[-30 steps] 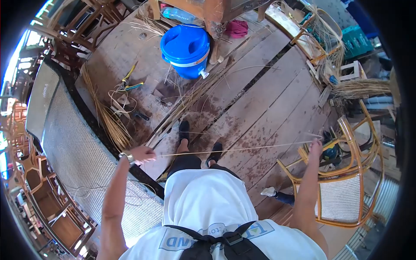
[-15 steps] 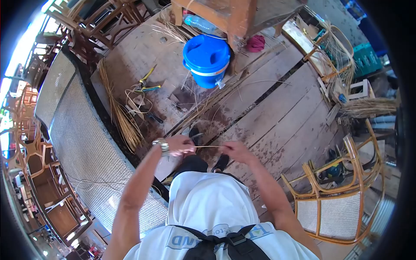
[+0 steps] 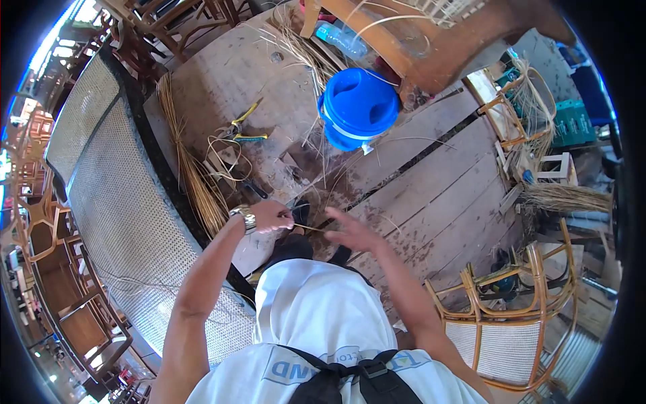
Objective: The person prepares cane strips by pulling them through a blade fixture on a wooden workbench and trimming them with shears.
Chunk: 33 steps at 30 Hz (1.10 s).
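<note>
My left hand (image 3: 272,217), with a gold watch (image 3: 245,219) at its wrist, is closed on one end of a thin cane strip (image 3: 308,227). The strip points right, toward my right hand (image 3: 350,232), whose fingers are spread apart beside its free end. Whether the right fingertips still touch the strip is hard to make out. A thin grey blade-like piece (image 3: 298,207) shows just beyond my left fingers; I cannot tell if it is held. Both hands are over the floor, in front of my white shirt (image 3: 323,303).
A long woven-cane panel (image 3: 128,202) lies at left, beside a cane bundle (image 3: 195,178). Yellow-handled pliers (image 3: 245,114) rest on the floor (image 3: 431,182). Ahead stand a blue water cooler (image 3: 360,104) and wooden furniture (image 3: 431,67); a rattan chair (image 3: 505,337) is at right.
My right hand has opened its fingers, which were closed at the strip's end. The left hand keeps its hold. The view has shifted, so the cooler appears lower and farther right.
</note>
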Motion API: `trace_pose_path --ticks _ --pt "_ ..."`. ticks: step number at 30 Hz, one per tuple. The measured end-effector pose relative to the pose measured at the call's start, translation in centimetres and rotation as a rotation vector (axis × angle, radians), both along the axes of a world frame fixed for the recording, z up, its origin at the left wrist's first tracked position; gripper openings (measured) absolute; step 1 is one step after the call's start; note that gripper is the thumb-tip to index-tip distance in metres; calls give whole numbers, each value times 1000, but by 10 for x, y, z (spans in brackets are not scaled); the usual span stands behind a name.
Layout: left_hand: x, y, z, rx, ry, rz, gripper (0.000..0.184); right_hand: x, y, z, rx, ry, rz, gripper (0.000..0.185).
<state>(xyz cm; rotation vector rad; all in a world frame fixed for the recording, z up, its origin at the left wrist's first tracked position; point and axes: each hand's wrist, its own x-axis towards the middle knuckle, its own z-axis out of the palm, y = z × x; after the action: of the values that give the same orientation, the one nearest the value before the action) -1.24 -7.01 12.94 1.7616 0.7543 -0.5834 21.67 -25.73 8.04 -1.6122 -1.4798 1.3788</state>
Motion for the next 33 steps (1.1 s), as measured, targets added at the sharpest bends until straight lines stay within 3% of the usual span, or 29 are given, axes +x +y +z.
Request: trace_pose_path --ticks 1,2,4,5,10,12,14,17,19,21,23,25,26,29,31,33 --pt "0 6 0 4 -24 -44 34 -21 13 4 -14 293 -28 49" --pt "-4 15 5 3 -23 -44 34 -25 19 3 -15 294 -28 49" --pt "-14 38 26 45 7 -48 32 -27 24 6 -266 375 -74 25" --pt "-23 57 35 -68 100 3 32 -20 16 15 -249 471 -175 24" --pt "-55 151 52 162 95 -97 31 30 -17 22 -434 264 -236 20" --pt "-59 211 54 369 52 -242 29 20 -1 22 -436 174 -263 18" --pt "-41 266 97 581 265 -336 26 6 27 15 -421 78 -286 15" --pt "-45 349 93 774 321 -64 27 -36 84 -16 -204 2 -315 16" --pt "-52 393 52 1497 103 -48 30 -61 120 -47 -89 -93 -323 16" --pt "-23 354 61 1337 -80 189 28 -80 147 -69 75 -343 -367 16" --pt "-1 313 59 839 90 216 31 -90 162 -71 72 -354 -415 14" --pt "-4 266 3 595 -60 219 30 -95 165 -90 110 -381 -476 16" --pt "-3 236 -11 398 41 292 31 -94 162 -107 103 -384 -476 16" --pt "-7 168 -83 471 31 221 29 -91 154 -113 -108 -92 -433 13" --pt "0 148 -107 287 25 637 22 -95 166 -60 -22 -397 -482 10" --pt "5 143 -113 238 -85 731 19 -98 167 -43 11 -471 -486 8"
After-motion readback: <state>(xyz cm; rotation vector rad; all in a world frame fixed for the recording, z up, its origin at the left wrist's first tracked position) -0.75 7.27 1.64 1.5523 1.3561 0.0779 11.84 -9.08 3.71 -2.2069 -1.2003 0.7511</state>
